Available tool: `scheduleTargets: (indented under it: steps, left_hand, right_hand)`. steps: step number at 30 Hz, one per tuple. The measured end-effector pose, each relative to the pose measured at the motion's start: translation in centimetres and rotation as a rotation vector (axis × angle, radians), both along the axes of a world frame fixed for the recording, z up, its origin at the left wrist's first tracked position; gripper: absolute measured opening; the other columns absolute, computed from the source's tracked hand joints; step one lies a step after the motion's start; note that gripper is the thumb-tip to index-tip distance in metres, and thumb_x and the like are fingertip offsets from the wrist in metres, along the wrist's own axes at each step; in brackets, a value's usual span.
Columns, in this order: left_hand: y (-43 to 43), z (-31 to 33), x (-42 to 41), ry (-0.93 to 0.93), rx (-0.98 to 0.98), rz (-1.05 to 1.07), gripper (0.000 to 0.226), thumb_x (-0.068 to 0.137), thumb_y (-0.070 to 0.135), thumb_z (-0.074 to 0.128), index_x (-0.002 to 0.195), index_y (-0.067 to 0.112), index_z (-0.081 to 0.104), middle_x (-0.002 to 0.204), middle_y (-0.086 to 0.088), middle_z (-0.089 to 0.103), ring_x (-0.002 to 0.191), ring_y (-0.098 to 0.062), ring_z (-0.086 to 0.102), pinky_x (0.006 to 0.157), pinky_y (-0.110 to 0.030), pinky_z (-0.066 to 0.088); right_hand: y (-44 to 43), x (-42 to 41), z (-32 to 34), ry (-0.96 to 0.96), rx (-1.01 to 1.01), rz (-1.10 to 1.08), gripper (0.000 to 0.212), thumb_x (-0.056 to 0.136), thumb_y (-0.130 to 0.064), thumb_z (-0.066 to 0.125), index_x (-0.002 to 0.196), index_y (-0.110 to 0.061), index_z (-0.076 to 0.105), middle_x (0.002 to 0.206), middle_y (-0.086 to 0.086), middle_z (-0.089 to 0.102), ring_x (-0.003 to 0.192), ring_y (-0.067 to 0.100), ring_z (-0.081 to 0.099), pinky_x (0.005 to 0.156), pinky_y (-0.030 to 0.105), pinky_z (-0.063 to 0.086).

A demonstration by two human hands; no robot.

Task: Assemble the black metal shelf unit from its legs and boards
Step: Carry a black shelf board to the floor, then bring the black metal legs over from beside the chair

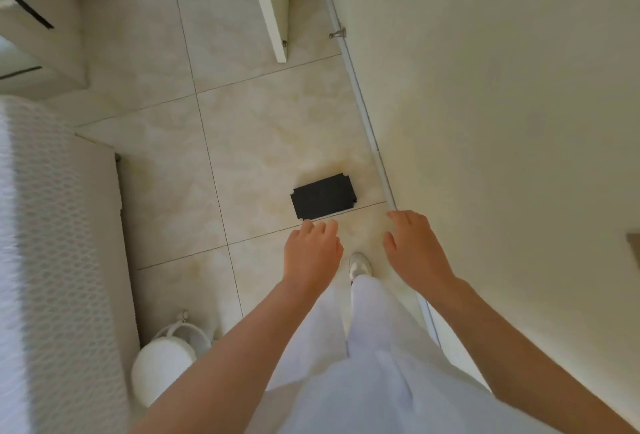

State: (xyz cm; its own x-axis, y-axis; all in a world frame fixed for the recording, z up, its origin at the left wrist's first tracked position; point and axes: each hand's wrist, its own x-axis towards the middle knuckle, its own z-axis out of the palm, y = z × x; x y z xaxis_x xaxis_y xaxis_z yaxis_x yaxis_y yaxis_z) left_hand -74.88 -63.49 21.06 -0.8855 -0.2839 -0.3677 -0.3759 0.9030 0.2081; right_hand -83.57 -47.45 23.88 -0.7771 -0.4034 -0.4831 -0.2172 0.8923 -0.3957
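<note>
Black, flat, rectangular metal board lies on the cream tiled floor beside the wall. Our left hand and right hand hover above it, fingers loosely spread, holding nothing.

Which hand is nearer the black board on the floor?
Left. The left hand sits just short of the near edge of the black board, fingertips almost over it in view. The right hand is off to its right, beside the wall. Neither touches it.
</note>
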Motion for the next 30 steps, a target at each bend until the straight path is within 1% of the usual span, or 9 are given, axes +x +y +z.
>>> scheduleTargets:
  steps: [3,7,9,12,16,19,24,27,30]
  left_hand:
    - [-0.2,1.0,1.5,0.013,0.033,-0.081,0.028,0.103,0.024,0.042,0.12,0.017,0.062,0.105,0.001,0.07,0.099,-0.02,0.058,0.077,-0.031,0.047]
    - [-2.0,2.4,3.1,0.058,0.04,-0.175,0.023,0.104,0.026,0.04,0.114,0.019,0.06,0.091,0.005,0.066,0.089,-0.017,0.055,0.07,-0.028,0.044]
    - [-2.8,3.6,3.8,0.096,0.061,-0.278,0.024,0.104,0.027,0.041,0.114,0.018,0.061,0.087,0.005,0.064,0.086,-0.017,0.055,0.07,-0.029,0.046]
    - [-3.6,5.0,4.4,0.125,0.054,-0.433,0.028,0.106,0.03,0.038,0.12,0.018,0.059,0.09,0.004,0.065,0.091,-0.017,0.055,0.075,-0.029,0.048]
    - [-3.0,7.0,6.1,0.139,0.07,-0.572,0.03,0.107,0.031,0.035,0.124,0.02,0.057,0.092,0.007,0.064,0.091,-0.014,0.053,0.076,-0.027,0.047]
    - [-1.3,7.6,8.0,0.146,0.073,-0.7,0.03,0.106,0.032,0.035,0.121,0.023,0.059,0.09,0.009,0.061,0.088,-0.01,0.05,0.073,-0.023,0.043]
    - [3.7,8.4,11.8,0.147,0.102,-0.941,0.031,0.106,0.033,0.037,0.128,0.025,0.058,0.101,0.011,0.066,0.096,-0.007,0.054,0.077,-0.021,0.044]
    - [8.0,9.1,15.1,0.161,0.122,-1.094,0.029,0.106,0.03,0.04,0.126,0.023,0.06,0.102,0.008,0.066,0.096,-0.01,0.057,0.082,-0.025,0.048]
    - [12.5,10.0,19.9,0.157,0.149,-1.222,0.03,0.105,0.026,0.043,0.129,0.021,0.06,0.103,0.004,0.066,0.096,-0.014,0.059,0.083,-0.031,0.051]
  right_hand:
    - [0.6,3.4,0.5,0.028,0.027,-0.108,0.04,0.103,-0.023,0.041,0.142,-0.012,0.043,0.141,0.006,0.048,0.132,0.02,0.039,0.099,0.023,0.034]
    - [0.8,8.5,1.1,0.041,-0.002,-0.296,0.038,0.103,-0.027,0.041,0.139,-0.014,0.046,0.135,0.002,0.054,0.128,0.018,0.044,0.093,0.019,0.032]
    - [1.1,11.6,1.5,0.042,-0.03,-0.401,0.038,0.103,-0.027,0.043,0.138,-0.014,0.047,0.132,0.001,0.056,0.126,0.018,0.044,0.094,0.021,0.034]
    - [1.6,16.4,2.5,0.039,-0.015,-0.532,0.039,0.102,-0.026,0.043,0.139,-0.014,0.046,0.131,0.0,0.055,0.128,0.018,0.041,0.096,0.026,0.039]
    - [2.2,22.3,3.8,0.075,0.018,-0.645,0.039,0.102,-0.028,0.043,0.139,-0.016,0.046,0.132,-0.002,0.055,0.127,0.014,0.043,0.099,0.024,0.038]
    - [2.9,26.6,4.5,0.115,0.018,-0.752,0.039,0.102,-0.028,0.043,0.139,-0.016,0.046,0.132,-0.002,0.054,0.127,0.015,0.043,0.101,0.024,0.038]
    - [5.1,34.7,5.3,0.193,0.008,-0.991,0.038,0.102,-0.027,0.045,0.138,-0.015,0.047,0.132,-0.001,0.055,0.127,0.016,0.043,0.102,0.025,0.038]
    - [6.8,40.8,5.4,0.227,0.009,-1.168,0.039,0.102,-0.026,0.045,0.138,-0.014,0.048,0.133,0.001,0.055,0.129,0.017,0.042,0.104,0.025,0.036]
    - [8.3,47.7,5.7,0.241,0.008,-1.335,0.039,0.102,-0.025,0.045,0.139,-0.014,0.048,0.137,0.001,0.053,0.132,0.016,0.04,0.106,0.026,0.036]
